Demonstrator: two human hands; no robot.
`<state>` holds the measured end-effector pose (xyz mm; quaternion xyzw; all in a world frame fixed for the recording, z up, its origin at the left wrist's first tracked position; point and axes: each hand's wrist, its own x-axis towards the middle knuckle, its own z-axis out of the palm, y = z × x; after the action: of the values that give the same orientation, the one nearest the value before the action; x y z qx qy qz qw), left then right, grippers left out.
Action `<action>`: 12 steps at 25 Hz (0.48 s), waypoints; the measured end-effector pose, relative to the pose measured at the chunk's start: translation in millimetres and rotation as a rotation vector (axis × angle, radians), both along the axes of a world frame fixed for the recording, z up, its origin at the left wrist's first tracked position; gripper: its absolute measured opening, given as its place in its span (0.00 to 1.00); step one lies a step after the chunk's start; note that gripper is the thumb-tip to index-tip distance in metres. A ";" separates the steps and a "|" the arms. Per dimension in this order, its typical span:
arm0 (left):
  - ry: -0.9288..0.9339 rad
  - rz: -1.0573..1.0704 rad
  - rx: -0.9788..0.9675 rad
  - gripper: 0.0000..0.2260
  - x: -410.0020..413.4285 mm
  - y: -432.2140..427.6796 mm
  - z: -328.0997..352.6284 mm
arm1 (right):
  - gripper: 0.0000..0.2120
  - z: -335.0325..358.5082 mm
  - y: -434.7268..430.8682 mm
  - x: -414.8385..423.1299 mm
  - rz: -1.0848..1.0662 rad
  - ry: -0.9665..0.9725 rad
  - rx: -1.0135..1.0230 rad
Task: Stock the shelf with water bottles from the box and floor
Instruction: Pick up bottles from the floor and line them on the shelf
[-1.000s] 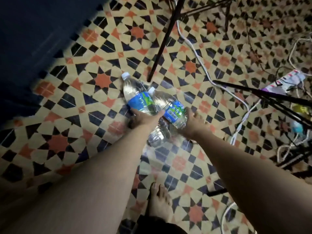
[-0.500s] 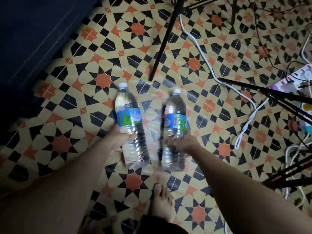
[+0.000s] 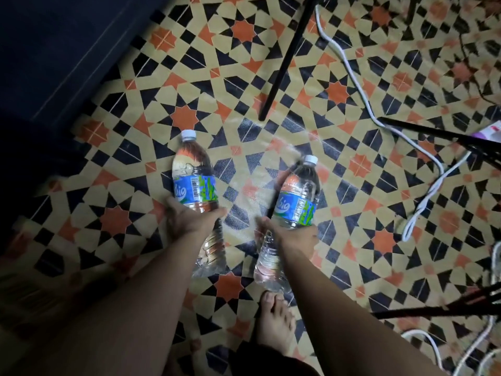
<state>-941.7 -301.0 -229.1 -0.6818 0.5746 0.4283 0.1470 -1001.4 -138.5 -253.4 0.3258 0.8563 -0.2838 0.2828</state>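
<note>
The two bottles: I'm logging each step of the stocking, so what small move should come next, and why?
Probably carry both toward the shelf, which is out of view. The left hand grips one bottle and the right hand the other bottle, so nothing remains to grab.

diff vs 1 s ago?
Both bottles were touching, caps angled up-left. The left hand swung the left bottle leftward, the right hand the right bottle rightward; now apart, caps pointing away. Grips, white cable and tripod legs unchanged.
</note>
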 end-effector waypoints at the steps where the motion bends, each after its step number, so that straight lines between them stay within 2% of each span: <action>1: 0.021 0.017 -0.029 0.51 3.4 -4.8 -13.6 | 0.55 -3.8 1.1 -0.1 -0.034 0.006 0.009; 5: 0.062 0.021 -0.041 0.44 10.3 -6.3 -27.8 | 0.36 -4.5 18.4 -6.4 -0.030 0.038 -0.052; 6: 0.066 -0.001 -0.079 0.42 11.2 -7.9 -23.7 | 0.34 -2.7 23.2 -6.0 -0.009 0.032 -0.068; 9: 0.061 -0.060 -0.138 0.38 19.8 -2.4 -15.1 | 0.40 4.3 33.3 0.0 0.030 0.028 -0.198; 12: 0.058 -0.149 -0.208 0.38 33.4 5.9 17.6 | 0.32 31.1 37.9 10.9 0.076 -0.012 -0.349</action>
<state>-908.3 -295.1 -211.6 -0.6359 0.6691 0.3738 0.0902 -990.5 -100.5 -222.3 0.2409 0.8041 -0.4152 0.3508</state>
